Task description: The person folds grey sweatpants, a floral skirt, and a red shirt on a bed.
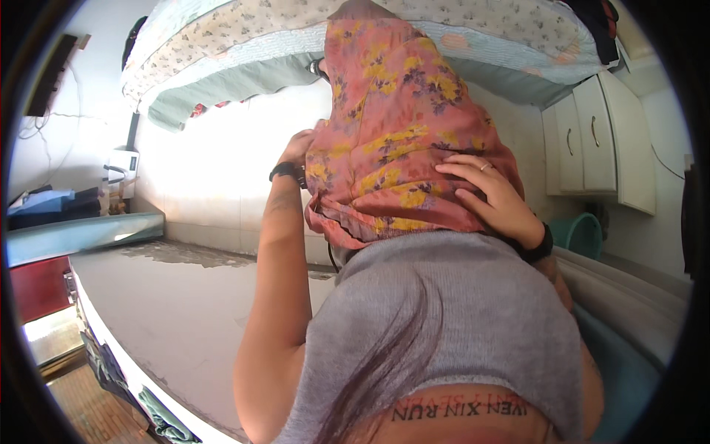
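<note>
A pink cloth (pixel 403 140) with yellow and purple flowers, seemingly a skirt, lies over my lap and legs, wrinkled near my waist. At its left edge, my left hand (pixel 298 146) has its fingers curled against the fabric and seems to pinch a fold; the fingertips are partly hidden. A black watch (pixel 287 173) circles that wrist. My right hand (pixel 499 198) rests palm down on the right side of the cloth, fingers spread, with a ring on one. Around the right wrist is a black band (pixel 546 243).
Ahead stands a bed (pixel 251 44) with floral and pale blue covers. To the right are a white cabinet (pixel 592 140) and a green bucket (pixel 578 235). A grey-topped surface (pixel 177 303) stretches along my left. Folded blue things (pixel 52 201) lie at the far left.
</note>
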A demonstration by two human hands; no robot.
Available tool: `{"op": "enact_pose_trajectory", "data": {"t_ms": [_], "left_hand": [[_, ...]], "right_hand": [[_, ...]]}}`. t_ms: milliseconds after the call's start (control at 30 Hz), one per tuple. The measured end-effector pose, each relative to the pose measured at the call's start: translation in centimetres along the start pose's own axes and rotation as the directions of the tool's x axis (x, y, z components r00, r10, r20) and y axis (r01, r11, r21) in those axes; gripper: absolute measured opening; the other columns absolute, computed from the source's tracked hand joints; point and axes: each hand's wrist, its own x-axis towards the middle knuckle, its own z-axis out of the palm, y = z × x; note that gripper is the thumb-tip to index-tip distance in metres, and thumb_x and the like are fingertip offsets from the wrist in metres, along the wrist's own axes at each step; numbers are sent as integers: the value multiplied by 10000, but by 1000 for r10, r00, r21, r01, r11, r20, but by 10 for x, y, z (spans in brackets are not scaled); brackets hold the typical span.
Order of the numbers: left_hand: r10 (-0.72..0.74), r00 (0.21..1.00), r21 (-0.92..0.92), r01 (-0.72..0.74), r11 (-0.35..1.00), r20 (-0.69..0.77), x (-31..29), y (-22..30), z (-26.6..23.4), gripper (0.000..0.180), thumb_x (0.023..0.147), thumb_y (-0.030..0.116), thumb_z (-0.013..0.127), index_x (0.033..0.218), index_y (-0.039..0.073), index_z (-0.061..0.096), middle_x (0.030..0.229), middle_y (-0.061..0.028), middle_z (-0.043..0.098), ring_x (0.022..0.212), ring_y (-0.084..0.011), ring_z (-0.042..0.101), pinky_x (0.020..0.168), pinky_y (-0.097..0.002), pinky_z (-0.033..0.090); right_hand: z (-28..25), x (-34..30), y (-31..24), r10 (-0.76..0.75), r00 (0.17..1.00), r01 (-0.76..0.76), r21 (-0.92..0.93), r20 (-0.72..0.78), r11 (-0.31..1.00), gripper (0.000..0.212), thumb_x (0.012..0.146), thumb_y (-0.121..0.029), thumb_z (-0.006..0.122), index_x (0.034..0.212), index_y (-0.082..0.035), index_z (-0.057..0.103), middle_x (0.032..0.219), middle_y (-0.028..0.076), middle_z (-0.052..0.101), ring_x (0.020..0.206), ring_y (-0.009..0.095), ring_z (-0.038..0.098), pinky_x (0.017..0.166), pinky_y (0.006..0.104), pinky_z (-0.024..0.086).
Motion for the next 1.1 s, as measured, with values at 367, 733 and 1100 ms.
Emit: {"op": "enact_pose_trajectory", "data": {"t_ms": [367, 733, 1100], "left_hand": [[903, 421, 694, -624, 358, -87, -46, 220, 37, 226, 809, 59, 629, 1026, 44, 570, 966, -78, 626, 917, -188, 612, 813, -280, 482], [591, 786, 393, -494, 776, -180, -34, 129, 60, 492, 870, 286, 655, 1252, 27, 485, 1076, -102, 607, 1030, -170, 567, 873, -290, 453], [217, 976, 30, -217, 976, 9, -82, 102, 82, 467, 928, 235, 577, 1302, -10, 441, 1111, -89, 616, 886, -93, 581, 726, -197, 457]], "right_hand": [[1, 3, 1, 10, 1000, -10, 23, 11, 1000, 413, 817, -37, 546, 1229, -67, 552, 1288, 116, 485, 1220, 269, 443, 1030, 361, 333], [-81, 7, 206, 642, 736, -478, 837, 217, 265, 505, 976, -395, 436, 1389, -108, 384, 1313, 136, 484, 1204, 258, 471, 1041, 418, 333], [-3, 44, 229, 515, 833, -366, 898, 201, 242, 537, 956, -372, 495, 1367, -41, 396, 1278, 83, 522, 1161, 167, 498, 979, 284, 405]]}}
